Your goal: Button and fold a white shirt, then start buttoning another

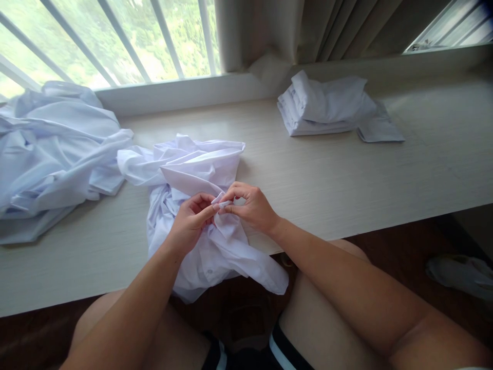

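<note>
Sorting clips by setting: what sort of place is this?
Probably a room at home: a pale desk under a window with curtains, and white shirts being handled beside a folded stack.

A long, pale wood-grain desk (346, 169) runs across the middle of the frame, its front edge slanting from lower left to right. Behind it a white window sill (185, 92) lines the upper part. In the upper left a window with white bars (115, 36) shows bright green foliage, and soft daylight falls over the desk. Beige curtains (308, 28) hang at the top centre, with a second window (454, 28) in the upper right corner. Dark brown floor (408, 246) shows at the lower right.
</note>
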### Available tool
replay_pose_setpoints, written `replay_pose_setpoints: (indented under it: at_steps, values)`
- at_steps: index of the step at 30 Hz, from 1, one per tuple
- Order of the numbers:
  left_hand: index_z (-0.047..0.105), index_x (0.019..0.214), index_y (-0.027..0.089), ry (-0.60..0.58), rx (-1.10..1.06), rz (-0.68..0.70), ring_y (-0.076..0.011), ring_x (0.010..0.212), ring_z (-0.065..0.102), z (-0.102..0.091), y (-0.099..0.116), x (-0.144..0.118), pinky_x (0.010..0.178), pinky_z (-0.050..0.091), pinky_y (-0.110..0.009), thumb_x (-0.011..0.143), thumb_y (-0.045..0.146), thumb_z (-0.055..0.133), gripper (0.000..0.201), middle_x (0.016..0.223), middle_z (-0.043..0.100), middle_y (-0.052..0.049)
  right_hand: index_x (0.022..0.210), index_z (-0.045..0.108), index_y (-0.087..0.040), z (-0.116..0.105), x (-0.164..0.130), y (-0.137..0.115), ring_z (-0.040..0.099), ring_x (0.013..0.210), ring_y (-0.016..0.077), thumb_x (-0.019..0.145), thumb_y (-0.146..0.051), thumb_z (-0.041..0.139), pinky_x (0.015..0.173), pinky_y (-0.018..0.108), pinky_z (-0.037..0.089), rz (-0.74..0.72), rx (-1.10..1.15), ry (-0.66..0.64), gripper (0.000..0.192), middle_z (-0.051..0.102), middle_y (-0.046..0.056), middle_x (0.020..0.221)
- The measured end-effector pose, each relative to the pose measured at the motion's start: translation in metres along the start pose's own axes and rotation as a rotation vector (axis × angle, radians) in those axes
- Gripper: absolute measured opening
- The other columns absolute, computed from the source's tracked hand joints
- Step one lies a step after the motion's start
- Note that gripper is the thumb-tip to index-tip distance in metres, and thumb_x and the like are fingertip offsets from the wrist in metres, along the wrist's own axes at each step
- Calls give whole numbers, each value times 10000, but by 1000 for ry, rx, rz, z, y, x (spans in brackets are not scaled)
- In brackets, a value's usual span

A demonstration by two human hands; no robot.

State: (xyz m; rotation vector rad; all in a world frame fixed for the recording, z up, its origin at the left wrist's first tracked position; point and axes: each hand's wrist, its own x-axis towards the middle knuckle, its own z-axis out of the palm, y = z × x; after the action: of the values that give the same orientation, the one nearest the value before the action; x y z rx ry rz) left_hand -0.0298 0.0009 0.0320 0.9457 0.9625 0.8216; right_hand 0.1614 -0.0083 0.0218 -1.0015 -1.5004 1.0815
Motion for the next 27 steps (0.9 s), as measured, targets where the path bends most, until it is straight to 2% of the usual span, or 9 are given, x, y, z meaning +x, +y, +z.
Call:
replay_pose_setpoints:
  at_steps: [5, 9, 12, 15, 21, 24, 27]
  values:
    - [662, 834, 155, 3, -8, -63, -95, 618, 571, 0, 0, 0, 558, 418, -194, 714, 326, 913, 327, 733, 652, -5, 923, 795, -213, -1, -1, -1, 620, 871, 135, 807, -218, 837, 824, 277, 479, 28, -29, -39, 123, 723, 1, 939]
    - [692, 896, 151, -23, 6, -80, -120, 684, 619, -3, -6, 2, 580, 431, -198, 707, 367, 914, 362, 829, 706, -42, 980, 813, -229, 0, -1, -1, 592, 832, 128, 807, -222, 826, 832, 281, 478, 54, -24, -79, 173, 705, -2, 907]
    - [714, 895, 146, 0, 76, -77, -92, 611, 569, -6, -9, 3, 523, 365, -179, 724, 406, 903, 365, 762, 686, -26, 966, 817, -221, 0, -1, 0, 593, 835, 128, 786, -233, 843, 817, 273, 472, 82, 1, -68, 183, 711, 1, 911]
    - [719, 848, 145, 61, 124, -36, -73, 554, 512, -4, -10, 3, 503, 337, -179, 724, 426, 905, 359, 675, 647, -1, 879, 798, -190, 1, 0, 1, 593, 827, 133, 744, -254, 878, 789, 266, 460, 136, -12, -3, 170, 709, 0, 863]
    - [748, 838, 150, 182, 183, 136, -115, 685, 601, 5, -10, 1, 624, 443, -208, 686, 421, 931, 360, 773, 713, -27, 795, 745, -163, 0, 1, 1, 602, 820, 132, 755, -206, 867, 760, 258, 438, 150, -127, 19, 135, 702, 0, 842]
    - [785, 887, 155, 191, 257, 140, -134, 691, 606, 5, -11, 0, 618, 438, -225, 729, 440, 895, 344, 802, 735, -43, 796, 735, -165, -2, 1, -1, 612, 832, 132, 773, -173, 841, 762, 257, 448, 132, -164, 16, 109, 691, 2, 871]
    - [804, 893, 165, 196, 303, 126, -119, 630, 558, 4, -11, -2, 571, 393, -221, 769, 431, 863, 299, 730, 708, -27, 792, 735, -169, -4, 2, -2, 610, 824, 124, 785, -143, 822, 764, 251, 458, 105, -205, 32, 91, 663, -2, 871]
